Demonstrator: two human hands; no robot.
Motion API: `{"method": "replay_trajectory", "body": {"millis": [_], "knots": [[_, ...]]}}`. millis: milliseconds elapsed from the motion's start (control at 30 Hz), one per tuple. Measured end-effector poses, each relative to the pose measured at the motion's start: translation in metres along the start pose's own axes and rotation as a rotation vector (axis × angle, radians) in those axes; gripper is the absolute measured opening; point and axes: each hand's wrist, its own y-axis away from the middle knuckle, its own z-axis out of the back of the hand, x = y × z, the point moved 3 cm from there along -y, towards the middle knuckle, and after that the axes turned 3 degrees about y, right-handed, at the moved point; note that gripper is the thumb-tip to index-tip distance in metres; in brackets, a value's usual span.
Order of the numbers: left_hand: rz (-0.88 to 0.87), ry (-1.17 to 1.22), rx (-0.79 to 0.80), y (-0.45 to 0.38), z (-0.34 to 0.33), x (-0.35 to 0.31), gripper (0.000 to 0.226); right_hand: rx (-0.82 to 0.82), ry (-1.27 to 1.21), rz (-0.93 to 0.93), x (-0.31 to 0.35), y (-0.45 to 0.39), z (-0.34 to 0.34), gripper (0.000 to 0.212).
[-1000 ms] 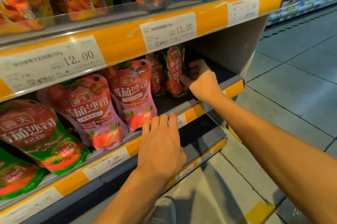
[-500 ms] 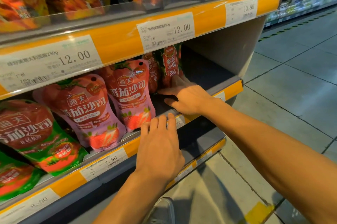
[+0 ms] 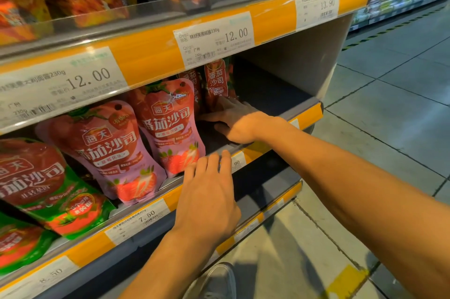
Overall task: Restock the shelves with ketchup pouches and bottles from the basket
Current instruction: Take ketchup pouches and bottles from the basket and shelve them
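The right hand [image 3: 239, 123] lies with fingers spread against a ketchup pouch [image 3: 217, 84] deep on the shelf [image 3: 305, 113], its top hidden by the price rail, while the left hand [image 3: 207, 196] rests flat, empty, on the edge

Two bare forearms without sleeves, grey shoe [image 3: 219, 281] with a pale sole

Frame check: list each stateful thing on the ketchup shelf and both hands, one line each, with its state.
Left hand: open, fingers on the shelf's front edge.
Right hand: open, fingers spread at the ketchup bottles, holding nothing.
Pink pouches: upright, leaning back.
Green pouches: leaning back.
Shelf: bare at its right end.
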Motion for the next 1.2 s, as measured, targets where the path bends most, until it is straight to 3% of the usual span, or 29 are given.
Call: {"method": "replay_trajectory", "body": {"millis": [200, 433, 600, 700, 900, 1033, 1200], "knots": [[-0.015, -0.005, -0.014, 0.001, -0.002, 0.005, 0.081, -0.148, -0.155, -0.011, -0.012, 0.036, 0.01, 0.043], [0.008, 0.084, -0.014, 0.001, 0.005, 0.007, 0.065, -0.384, -0.317, -0.211, -0.034, 0.14, 0.014, 0.028], [-0.001, 0.256, -0.071, 0.0, 0.027, -0.023, 0.049, -0.414, -0.381, -0.433, -0.045, 0.249, 0.011, 0.021], [-0.065, 0.398, -0.07, 0.005, 0.035, -0.069, 0.038, -0.413, -0.413, -0.594, -0.055, 0.328, 0.008, 0.023], [-0.316, 0.541, 0.097, 0.024, 0.021, -0.215, 0.012, -0.431, -0.4, -0.914, -0.076, 0.486, -0.012, 0.014], [-0.553, 0.533, 0.244, 0.032, 0.003, -0.327, 0.005, -0.4, -0.631, -1.23, -0.095, 0.579, -0.055, 0.018], [-0.774, 0.375, 0.523, 0.047, -0.056, -0.446, 0.01, -0.206, -0.937, -1.544, -0.105, 0.652, -0.137, 0.043]]}}
